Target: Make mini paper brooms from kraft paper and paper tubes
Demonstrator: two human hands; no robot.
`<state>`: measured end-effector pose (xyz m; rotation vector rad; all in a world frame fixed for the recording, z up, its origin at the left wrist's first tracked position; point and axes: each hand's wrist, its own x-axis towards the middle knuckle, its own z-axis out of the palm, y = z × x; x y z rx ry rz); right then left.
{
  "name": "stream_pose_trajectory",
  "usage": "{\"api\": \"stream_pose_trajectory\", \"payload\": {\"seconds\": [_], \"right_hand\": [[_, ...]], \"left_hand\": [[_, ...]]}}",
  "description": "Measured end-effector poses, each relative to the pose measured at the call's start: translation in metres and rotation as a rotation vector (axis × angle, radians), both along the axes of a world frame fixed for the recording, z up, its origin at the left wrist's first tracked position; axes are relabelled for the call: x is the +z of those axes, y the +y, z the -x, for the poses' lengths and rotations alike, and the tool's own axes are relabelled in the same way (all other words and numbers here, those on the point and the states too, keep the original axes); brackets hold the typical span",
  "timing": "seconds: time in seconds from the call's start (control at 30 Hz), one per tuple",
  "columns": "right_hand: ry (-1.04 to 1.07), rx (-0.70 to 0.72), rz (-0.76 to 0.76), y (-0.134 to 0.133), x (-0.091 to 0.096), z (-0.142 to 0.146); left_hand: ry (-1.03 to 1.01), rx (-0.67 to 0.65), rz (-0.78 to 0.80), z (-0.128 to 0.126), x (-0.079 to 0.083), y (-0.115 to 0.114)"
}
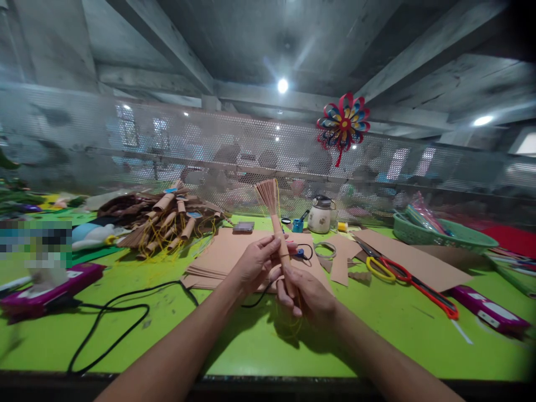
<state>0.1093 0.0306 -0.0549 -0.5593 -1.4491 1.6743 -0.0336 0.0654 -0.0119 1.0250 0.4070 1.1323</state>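
Observation:
Both my hands hold a small brown paper broom-like piece [277, 220], tilted slightly, its pleated fan end up. A yellow thread runs along the fan. My left hand [258, 258] is closed on the middle of the rolled paper handle. Lower down, my right hand [307, 290] is closed around the handle's bottom part, with fingers beneath it. Loose yellow thread hangs under the right hand. Behind the hands lies a stack of brown paper sheets [221, 254]. A roll of tape [325, 250] rests just right of them.
Several similar paper pieces [167, 223] are piled at the left. Yellow-handled scissors [380, 269] and red-handled scissors [396, 269] lie right. A jar [320, 215], a green basket [444, 237], purple power strips [488, 310] and a black cable [111, 304] are on the green table [167, 346].

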Motion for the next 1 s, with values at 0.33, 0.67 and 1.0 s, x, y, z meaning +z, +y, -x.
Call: {"api": "stream_pose_trajectory", "payload": {"seconds": [0.33,0.67,1.0], "right_hand": [[-0.124,-0.2,-0.046,0.003,-0.001,0.006],[-0.176,-0.365,-0.101,-0.001,0.0,0.013],[-0.149,-0.352,-0.11,-0.001,-0.001,0.013]], "left_hand": [[0.063,0.069,-0.071,0.0,-0.001,0.003],[0.082,0.104,-0.103,-0.003,-0.005,0.005],[0.08,0.119,-0.07,-0.005,-0.005,0.004]]}}
